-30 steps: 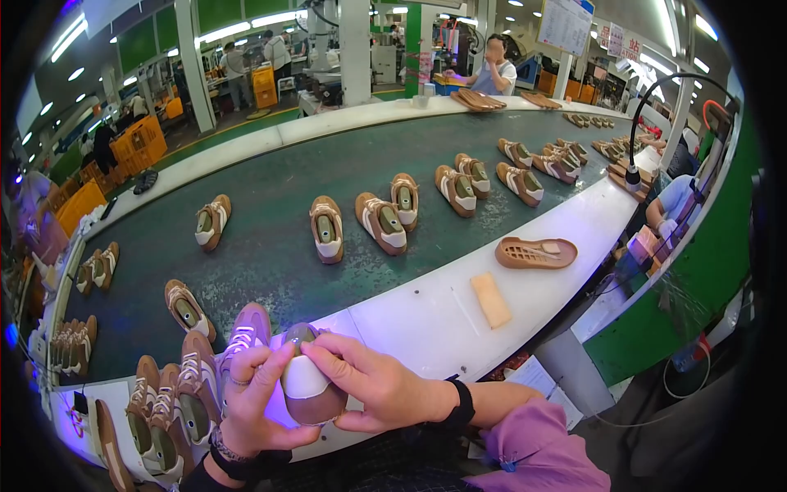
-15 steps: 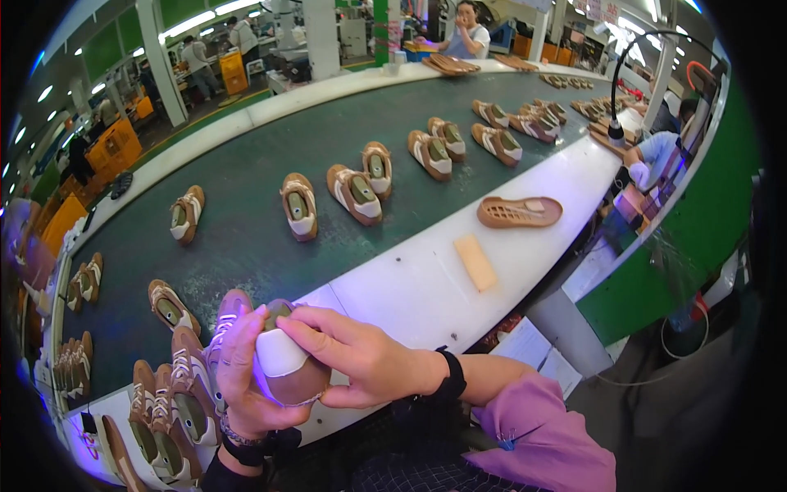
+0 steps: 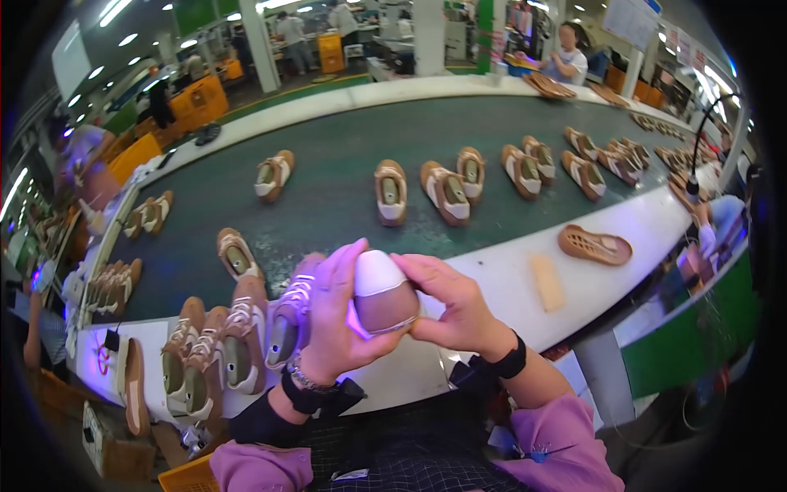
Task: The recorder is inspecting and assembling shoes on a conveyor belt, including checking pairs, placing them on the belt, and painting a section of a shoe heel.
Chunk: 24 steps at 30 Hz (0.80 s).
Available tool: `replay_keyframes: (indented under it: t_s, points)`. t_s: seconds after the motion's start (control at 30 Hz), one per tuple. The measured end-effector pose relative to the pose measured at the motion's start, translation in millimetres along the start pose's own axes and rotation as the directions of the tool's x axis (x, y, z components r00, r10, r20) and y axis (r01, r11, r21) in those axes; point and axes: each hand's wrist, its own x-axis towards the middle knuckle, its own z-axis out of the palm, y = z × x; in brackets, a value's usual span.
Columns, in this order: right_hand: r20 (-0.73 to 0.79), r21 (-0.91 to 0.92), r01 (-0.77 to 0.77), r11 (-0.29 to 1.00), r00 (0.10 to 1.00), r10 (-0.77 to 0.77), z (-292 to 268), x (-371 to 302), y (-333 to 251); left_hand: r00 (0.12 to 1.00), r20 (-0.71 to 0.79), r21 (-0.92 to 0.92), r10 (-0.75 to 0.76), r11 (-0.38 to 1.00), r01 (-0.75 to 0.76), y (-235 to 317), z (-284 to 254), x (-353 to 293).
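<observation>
A brown shoe [image 3: 387, 308] with a white heel patch is held up in front of me, its heel end facing me. My left hand [image 3: 336, 316] closes round its left side, with the fingers reaching up behind it. On the other side my right hand [image 3: 455, 303] grips it, the index finger by the white patch and the thumb low near the sole edge. The toe is hidden behind the hands. Just left of my left hand stands a brown laced shoe [image 3: 284, 334] on the white ledge, beside several similar laced shoes [image 3: 242, 336].
The green conveyor surface [image 3: 328, 193] carries several brown and white shoes. On the white ledge [image 3: 500, 287] at right lie a loose brown sole [image 3: 596, 245] and a pale yellow block [image 3: 546, 283]. Another sole [image 3: 135, 385] lies at left. People work beyond the line.
My view has swung left, so the scene sits further right. The right index finger has moved from the shoe's opening down to the side of the heel. Both hands still hold the shoe.
</observation>
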Motion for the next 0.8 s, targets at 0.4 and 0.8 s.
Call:
replay_keyframes:
  t_s: [0.4, 0.8]
  points:
    - [0.081, 0.298, -0.403, 0.865, 0.914, 0.398, -17.8, -14.8, 33.9, 0.985, 0.168, -0.106, 0.031, 0.994, -0.013, -7.2, -25.2, 21.5]
    - [-0.269, -0.864, -0.489, 0.118, 0.647, 0.713, -104.2, -102.4, 87.3, 0.978, 0.208, -0.266, -0.009, 0.962, 0.065, -9.9, -11.3, 12.7]
